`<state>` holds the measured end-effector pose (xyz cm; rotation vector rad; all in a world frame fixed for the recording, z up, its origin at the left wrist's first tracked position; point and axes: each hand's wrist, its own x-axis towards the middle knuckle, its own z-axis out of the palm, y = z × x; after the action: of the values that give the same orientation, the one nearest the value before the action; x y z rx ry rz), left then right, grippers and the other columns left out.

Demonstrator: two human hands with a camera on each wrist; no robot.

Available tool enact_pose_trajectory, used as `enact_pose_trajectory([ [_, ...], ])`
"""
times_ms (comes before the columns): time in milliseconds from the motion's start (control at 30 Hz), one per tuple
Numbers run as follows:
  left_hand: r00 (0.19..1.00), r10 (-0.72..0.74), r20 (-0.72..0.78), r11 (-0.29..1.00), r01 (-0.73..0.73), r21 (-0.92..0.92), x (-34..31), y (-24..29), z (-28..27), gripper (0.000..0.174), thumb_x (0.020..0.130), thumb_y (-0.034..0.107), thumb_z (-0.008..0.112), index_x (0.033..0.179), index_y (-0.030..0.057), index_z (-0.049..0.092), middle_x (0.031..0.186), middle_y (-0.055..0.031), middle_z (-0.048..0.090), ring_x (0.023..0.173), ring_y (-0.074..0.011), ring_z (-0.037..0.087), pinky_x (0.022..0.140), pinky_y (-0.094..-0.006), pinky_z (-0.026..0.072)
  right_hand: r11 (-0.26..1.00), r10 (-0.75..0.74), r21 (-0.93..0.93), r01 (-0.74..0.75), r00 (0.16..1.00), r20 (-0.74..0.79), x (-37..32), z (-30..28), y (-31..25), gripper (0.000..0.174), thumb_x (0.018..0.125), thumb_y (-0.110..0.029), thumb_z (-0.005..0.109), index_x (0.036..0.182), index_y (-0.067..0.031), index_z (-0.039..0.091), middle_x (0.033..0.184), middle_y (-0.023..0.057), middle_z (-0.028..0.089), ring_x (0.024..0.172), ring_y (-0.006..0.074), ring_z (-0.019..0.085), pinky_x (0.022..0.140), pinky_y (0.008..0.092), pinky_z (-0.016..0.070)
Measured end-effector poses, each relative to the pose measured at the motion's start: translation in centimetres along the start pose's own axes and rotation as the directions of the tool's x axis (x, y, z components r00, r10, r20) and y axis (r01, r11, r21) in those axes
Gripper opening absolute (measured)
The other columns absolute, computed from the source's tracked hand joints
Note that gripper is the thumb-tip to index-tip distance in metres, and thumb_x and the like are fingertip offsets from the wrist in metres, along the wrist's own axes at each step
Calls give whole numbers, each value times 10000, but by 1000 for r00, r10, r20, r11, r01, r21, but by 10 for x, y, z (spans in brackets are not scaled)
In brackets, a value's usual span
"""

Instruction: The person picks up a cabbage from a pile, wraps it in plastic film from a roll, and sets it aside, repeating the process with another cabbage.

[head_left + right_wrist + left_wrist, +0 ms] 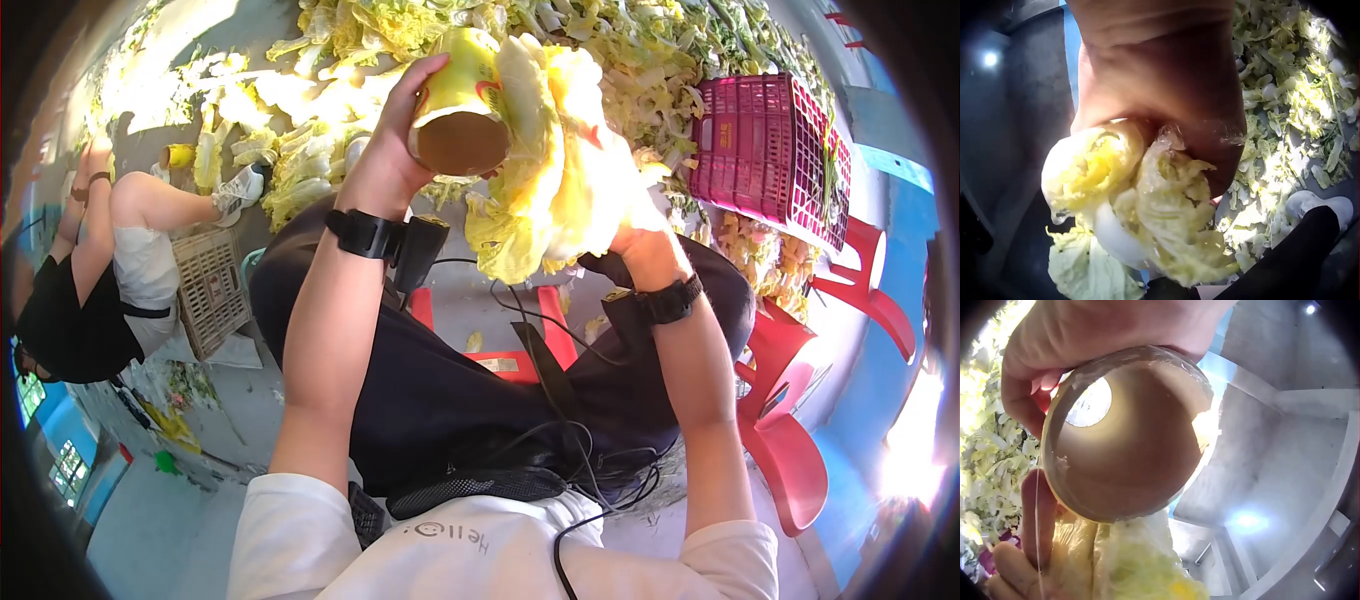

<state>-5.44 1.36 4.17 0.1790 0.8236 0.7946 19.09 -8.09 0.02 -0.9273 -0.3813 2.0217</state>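
Nearest, bottom of frame: wearer's white printed T-shirt, dark trousers, red plastic stool between the legs. Upper centre: left hand is wrapped round a hollow yellow-labelled cylinder, open end facing the wearer. Just right of it, right hand grips a pale yellow-green leafy cabbage bundle from its right side; fingers partly washed out. Right wrist view shows clear plastic film on the leaves. Farther, upper right: magenta plastic crate, tilted. Red plastic chairs at right edge. Left: person in black top beside a beige slatted crate. Farthest, top: loose cabbage leaves heaped on the floor.
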Motion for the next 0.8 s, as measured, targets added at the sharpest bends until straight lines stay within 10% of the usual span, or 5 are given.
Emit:
enact_pose_trajectory([
  [100, 989, -138, 44, 990, 139, -25, -3, 2, 2, 476, 900, 458, 608, 1192, 83, 641, 1079, -93, 709, 943, -247, 695, 851, -434, 569, 837, -91, -544, 57, 995, -35, -6, 16, -13, 558, 999, -414, 509, 1418, -50, 454, 1345, 107, 581, 1175, 254, 596, 1013, 407, 495],
  [167, 988, -147, 38, 986, 149, -72, -9, -2, 6, 451, 908, 443, 606, 1176, 84, 652, 1079, -92, 709, 943, -247, 695, 850, -428, 569, 817, -65, -571, 76, 997, 41, -10, 18, -15, 522, 987, -373, 542, 1391, -48, 484, 1327, 110, 590, 1154, 250, 602, 1003, 399, 499],
  [300, 985, -155, 76, 981, 163, -104, -8, -2, 6, 420, 914, 420, 612, 1151, 78, 666, 1078, -90, 710, 943, -244, 694, 849, -411, 569, 990, -5, 140, -25, 978, 210, -18, 11, -10, 484, 906, -288, 668, 1317, -58, 558, 1258, 120, 611, 1093, 247, 608, 952, 392, 508],
  [433, 993, -77, 89, 990, 87, -111, -8, -7, 7, 443, 905, 405, 634, 1184, 62, 640, 1069, -103, 710, 929, -248, 699, 838, -409, 575, 963, -116, -228, 146, 983, 139, -24, 6, -10, 490, 863, -269, 708, 1290, -65, 582, 1237, 120, 611, 1081, 253, 600, 933, 395, 504],
  [800, 990, 127, 58, 980, -134, 145, 7, -5, 10, 425, 891, 276, 706, 1207, 15, 594, 1030, -113, 691, 850, -194, 693, 763, -339, 581, 973, -84, -213, 91, 996, 42, -23, 17, -7, 448, 894, -215, 684, 1291, -43, 568, 1207, 96, 630, 1054, 228, 619, 916, 370, 520],
])
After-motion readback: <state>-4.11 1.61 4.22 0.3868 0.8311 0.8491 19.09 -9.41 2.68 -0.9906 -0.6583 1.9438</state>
